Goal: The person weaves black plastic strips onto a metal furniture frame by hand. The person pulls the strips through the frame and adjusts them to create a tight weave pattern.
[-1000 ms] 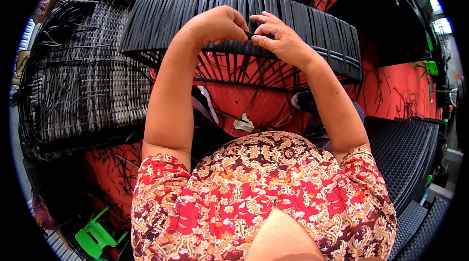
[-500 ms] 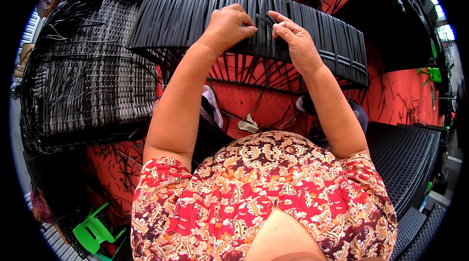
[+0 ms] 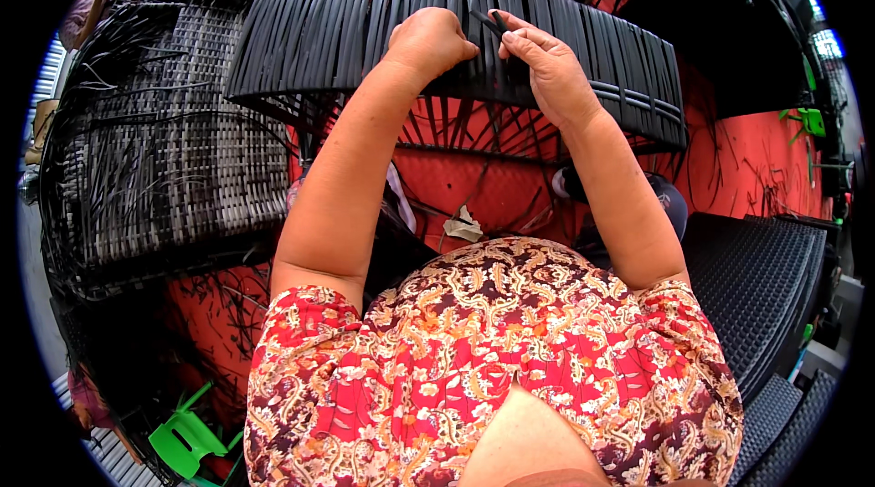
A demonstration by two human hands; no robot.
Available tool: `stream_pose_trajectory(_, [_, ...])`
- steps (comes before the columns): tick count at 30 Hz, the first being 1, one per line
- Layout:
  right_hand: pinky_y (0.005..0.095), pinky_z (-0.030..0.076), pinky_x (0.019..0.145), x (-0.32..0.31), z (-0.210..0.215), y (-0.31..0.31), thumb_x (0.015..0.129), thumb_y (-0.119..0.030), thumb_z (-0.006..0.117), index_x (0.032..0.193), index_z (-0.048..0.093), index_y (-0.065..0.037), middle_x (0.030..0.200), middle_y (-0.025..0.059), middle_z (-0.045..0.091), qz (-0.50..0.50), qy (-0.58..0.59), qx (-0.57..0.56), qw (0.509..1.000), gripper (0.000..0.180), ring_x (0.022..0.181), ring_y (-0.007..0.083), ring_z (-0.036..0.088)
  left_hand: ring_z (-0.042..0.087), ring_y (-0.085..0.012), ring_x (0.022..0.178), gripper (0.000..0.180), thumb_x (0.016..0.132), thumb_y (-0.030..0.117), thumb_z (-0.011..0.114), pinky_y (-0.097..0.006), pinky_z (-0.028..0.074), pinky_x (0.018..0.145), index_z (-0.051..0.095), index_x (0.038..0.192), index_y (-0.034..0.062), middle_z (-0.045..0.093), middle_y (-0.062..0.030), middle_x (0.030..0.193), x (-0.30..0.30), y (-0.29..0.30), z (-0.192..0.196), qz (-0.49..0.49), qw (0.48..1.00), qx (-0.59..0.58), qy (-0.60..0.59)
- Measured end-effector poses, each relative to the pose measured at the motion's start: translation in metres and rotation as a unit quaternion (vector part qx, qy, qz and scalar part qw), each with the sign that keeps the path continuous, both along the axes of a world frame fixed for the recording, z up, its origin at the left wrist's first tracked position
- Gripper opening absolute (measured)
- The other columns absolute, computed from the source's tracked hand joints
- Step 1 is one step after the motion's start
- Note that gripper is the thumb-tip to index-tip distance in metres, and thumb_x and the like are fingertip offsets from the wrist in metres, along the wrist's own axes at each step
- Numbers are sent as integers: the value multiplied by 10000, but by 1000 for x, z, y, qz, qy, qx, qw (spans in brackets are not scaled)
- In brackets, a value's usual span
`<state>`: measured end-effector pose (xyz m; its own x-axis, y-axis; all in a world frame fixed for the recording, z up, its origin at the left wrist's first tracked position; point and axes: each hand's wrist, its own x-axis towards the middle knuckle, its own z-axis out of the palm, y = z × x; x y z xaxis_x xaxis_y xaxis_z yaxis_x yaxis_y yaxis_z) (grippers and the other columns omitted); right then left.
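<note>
Across the far middle stands a long, curved frame (image 3: pixel 319 42) wrapped in side-by-side flat black strips. My left hand (image 3: pixel 430 42) is closed against its upper face, thumb and fingers pressed together; anything inside the grip is hidden. Just to its right, my right hand (image 3: pixel 554 75) pinches a thin black strip (image 3: pixel 487 23) between thumb and fingers. A short dark end of strip also shows by the right index finger. Below the wrapped face, dark strands fan out across the open side of the frame.
A grey-and-black woven panel (image 3: pixel 219 141) with loose strands lies left. Black woven pieces (image 3: pixel 752 287) are stacked at right. Green stools (image 3: pixel 186 444) (image 3: pixel 810 122) stand at lower left and far right. Strip offcuts and a pale scrap (image 3: pixel 463 226) litter the red floor (image 3: pixel 766 164).
My right hand has shifted slightly up and left, and the strip in its fingers now slants differently. My left hand stays closed at nearly the same spot. The whole view has tilted a little.
</note>
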<state>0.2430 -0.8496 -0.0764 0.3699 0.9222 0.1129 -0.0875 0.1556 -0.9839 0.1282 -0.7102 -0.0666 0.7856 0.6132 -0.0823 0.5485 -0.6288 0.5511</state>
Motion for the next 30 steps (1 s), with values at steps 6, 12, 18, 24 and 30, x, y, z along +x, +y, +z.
stream_pose_trajectory(6, [309,239,988,5,0,-1,864,-171,557,729,631,-43,1255,173,459,15,35,0,999,200,1214,182,358,531,-98,536,248,703,211,695,-246,430,493,670,847,12,604,-47,650,-25,15,1,27,984,-90,-151])
stream_pose_trajectory(12, [310,240,986,6,-2,0,865,-175,556,726,635,-55,1278,199,437,11,24,0,1000,199,1240,197,335,500,-103,469,295,698,272,719,-258,417,455,656,787,-1,570,-41,593,-35,23,-3,44,996,-39,-68])
stream_pose_trajectory(18, [319,229,997,6,-4,1,864,-197,564,738,644,-58,1270,161,456,7,19,-7,1000,204,1190,182,382,542,-113,511,288,685,266,726,-258,441,490,653,778,3,583,-54,582,-24,18,-13,10,988,13,-153])
stream_pose_trajectory(24, [315,226,999,6,-4,1,861,-202,569,746,650,-58,1263,144,465,5,4,-4,1000,201,1174,180,391,595,-204,554,316,688,306,684,-315,480,566,668,787,6,608,-114,624,-10,13,1,15,998,56,2])
stream_pose_trajectory(30, [323,228,999,7,-8,2,858,-212,575,747,650,-54,1254,152,468,3,-3,-12,1000,207,1174,179,390,599,-214,558,316,664,291,684,-324,482,566,668,783,-1,613,-125,637,-7,18,-2,48,999,12,10])
